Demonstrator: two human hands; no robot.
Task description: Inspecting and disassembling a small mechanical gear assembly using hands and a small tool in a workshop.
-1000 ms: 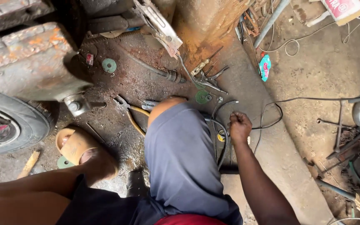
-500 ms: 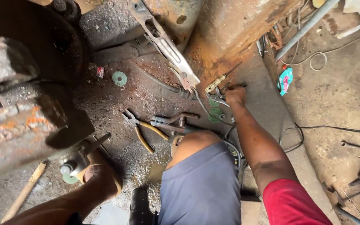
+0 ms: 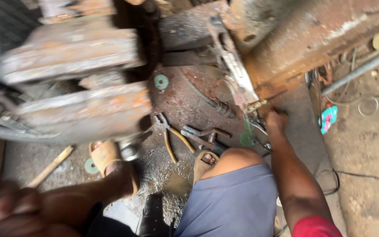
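A person is sitting on a dirty workshop floor (image 3: pixel 176 175), seen from above. Their right hand (image 3: pixel 276 121) is reaching far and right, to the base of a rusty metal beam (image 3: pixel 312 39), beside a brass fitting (image 3: pixel 257 105); whether its grip is closed on anything cannot be told. The left hand (image 3: pixel 5 204) is showing only as a blur at the near left, its grip unclear. Yellow-handled pliers (image 3: pixel 172 136) are lying on the floor near the bent knee, left of a green disc (image 3: pixel 247 138)
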